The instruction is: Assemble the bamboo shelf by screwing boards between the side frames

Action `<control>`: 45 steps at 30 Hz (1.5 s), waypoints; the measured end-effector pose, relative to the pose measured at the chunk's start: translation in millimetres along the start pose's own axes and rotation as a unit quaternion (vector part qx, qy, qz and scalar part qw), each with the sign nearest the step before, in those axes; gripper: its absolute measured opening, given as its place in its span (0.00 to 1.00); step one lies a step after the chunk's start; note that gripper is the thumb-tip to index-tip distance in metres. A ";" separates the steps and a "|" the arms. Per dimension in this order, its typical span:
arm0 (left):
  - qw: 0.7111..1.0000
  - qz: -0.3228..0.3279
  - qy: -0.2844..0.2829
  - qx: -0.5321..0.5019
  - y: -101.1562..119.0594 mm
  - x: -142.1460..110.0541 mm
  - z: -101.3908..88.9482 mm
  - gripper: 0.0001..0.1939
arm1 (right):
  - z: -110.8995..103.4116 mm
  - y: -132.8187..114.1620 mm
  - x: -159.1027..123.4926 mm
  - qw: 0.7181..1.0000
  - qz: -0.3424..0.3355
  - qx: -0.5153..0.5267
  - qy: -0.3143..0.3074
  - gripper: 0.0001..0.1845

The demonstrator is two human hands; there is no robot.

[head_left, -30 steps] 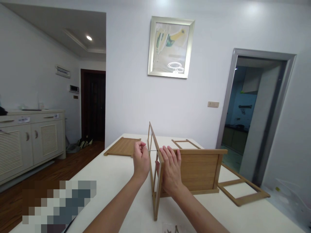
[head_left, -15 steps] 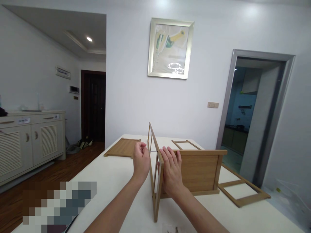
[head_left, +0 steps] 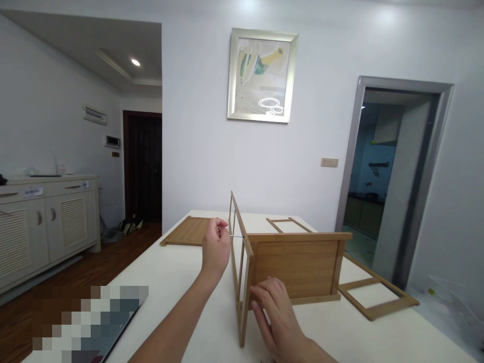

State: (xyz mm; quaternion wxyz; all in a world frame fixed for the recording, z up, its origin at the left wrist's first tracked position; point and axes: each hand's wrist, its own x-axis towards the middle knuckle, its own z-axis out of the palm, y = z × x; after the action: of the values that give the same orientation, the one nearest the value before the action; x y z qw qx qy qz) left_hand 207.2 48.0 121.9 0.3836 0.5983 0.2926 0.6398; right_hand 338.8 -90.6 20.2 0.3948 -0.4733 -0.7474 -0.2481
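My left hand (head_left: 216, 249) is closed, its fingertips pinching a hex key (head_left: 237, 236), of which only the thin metal shaft shows. The shaft points right and meets the upright wooden frame (head_left: 246, 282) near its top bar. Against the frame's right side stands a wooden panel (head_left: 297, 267) with raised edges, making a corner with it. My right hand (head_left: 278, 315) is low in front of the panel, fingers loosely bent and apart, holding nothing. Its fingertips are close to the frame's lower part; whether they touch it I cannot tell.
The white table (head_left: 181, 302) carries another slatted wooden panel (head_left: 185, 232) at the back left. A wooden frame (head_left: 393, 307) lies flat at the right, and a smaller frame part (head_left: 282, 222) at the back. A blurred-out object (head_left: 109, 322) sits at the lower left.
My right hand has let go of the top corner of the frame and panel and moved down towards the panel's lower edge. My left hand keeps its pinch on the hex key.
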 end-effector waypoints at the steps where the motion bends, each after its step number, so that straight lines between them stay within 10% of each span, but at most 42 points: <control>1: 1.000 -0.019 -0.017 -0.005 1.4 2.0 -1.8 0.05 | 1.3 1.0 -3.4 1.000 0.007 0.005 -0.007 0.16; 8: 0.973 -0.178 -0.138 -0.060 8.3 13.6 -14.1 0.09 | 12.2 10.6 -11.2 0.996 0.088 0.025 0.004 0.09; 45: 0.978 -0.150 -0.095 -0.110 11.7 17.4 -17.9 0.10 | 5.0 -11.6 -12.9 0.995 0.050 0.016 -0.084 0.08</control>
State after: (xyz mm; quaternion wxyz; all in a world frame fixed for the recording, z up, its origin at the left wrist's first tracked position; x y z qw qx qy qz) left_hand 188.0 57.9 139.0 0.5644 0.5597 0.2692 0.5438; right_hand 329.6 -98.5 6.7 0.3506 -0.5224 -0.7572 -0.1754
